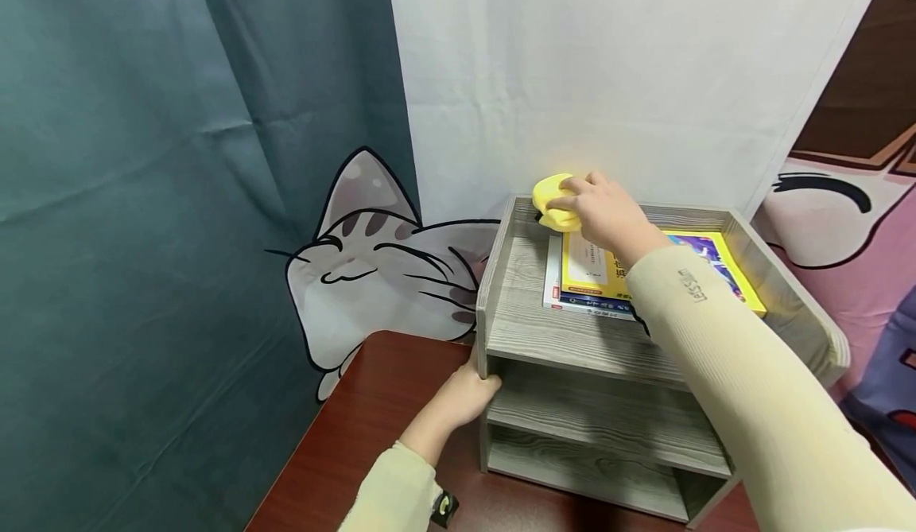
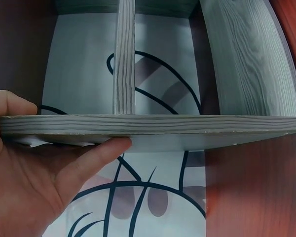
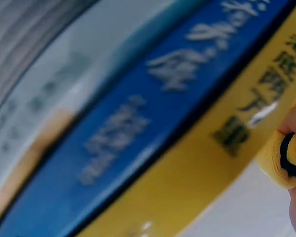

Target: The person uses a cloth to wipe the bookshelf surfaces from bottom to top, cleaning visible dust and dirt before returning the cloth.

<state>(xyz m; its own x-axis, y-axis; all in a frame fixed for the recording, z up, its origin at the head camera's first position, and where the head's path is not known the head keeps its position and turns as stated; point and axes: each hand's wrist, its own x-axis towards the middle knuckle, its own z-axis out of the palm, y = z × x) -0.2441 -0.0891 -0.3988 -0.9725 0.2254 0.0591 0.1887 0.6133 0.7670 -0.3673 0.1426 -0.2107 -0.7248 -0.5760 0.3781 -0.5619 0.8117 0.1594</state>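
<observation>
My right hand [image 1: 607,212] pinches a folded yellow cloth [image 1: 551,196] at the back left corner of a small grey wood-grain shelf unit [image 1: 525,327]. Black trim shows on the cloth [image 3: 274,160] in the right wrist view. Below that hand, a stack of books [image 1: 587,269] lies on the top tier, a yellow cover uppermost. Lower down, my left hand [image 1: 461,395] grips the front edge of the unit's left side panel [image 2: 163,124]. In the left wrist view its thumb and fingers lie on opposite faces of that panel.
The unit stands on a reddish-brown table [image 1: 390,385], near the table's left edge. Behind it hangs a white curtain [image 1: 608,79] with a printed cartoon cat [image 1: 358,277]; a dark teal curtain [image 1: 129,238] hangs to the left. Another yellow-edged book [image 1: 716,258] lies at the top tier's right.
</observation>
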